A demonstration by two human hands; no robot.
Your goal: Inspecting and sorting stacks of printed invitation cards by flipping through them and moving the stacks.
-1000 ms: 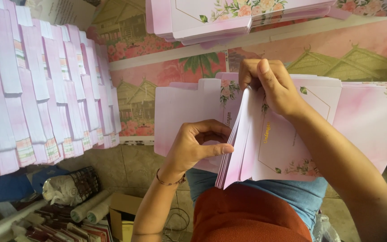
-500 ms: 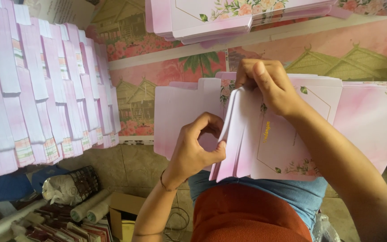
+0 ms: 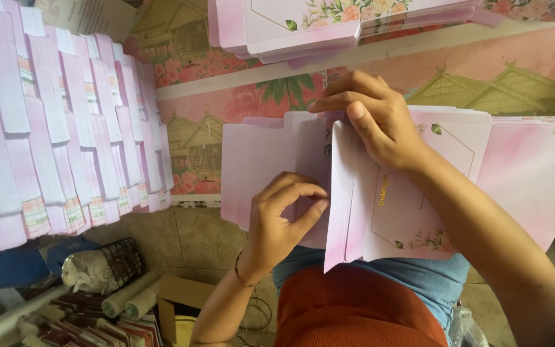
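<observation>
Both hands (image 3: 329, 167) gripping flat, smooth pink envelopes (image 3: 393, 212)

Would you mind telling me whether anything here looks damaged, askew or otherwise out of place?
Nothing stands out. The pink envelopes held by the left hand and right hand look clean and uncreased, and the banded bundles on the left stand in tidy rows.

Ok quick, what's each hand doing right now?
Left hand: fingers pinched shut on the edge of a pink envelope.
Right hand: closed on the top of the pink card stack, thumb pressed on front.
</observation>
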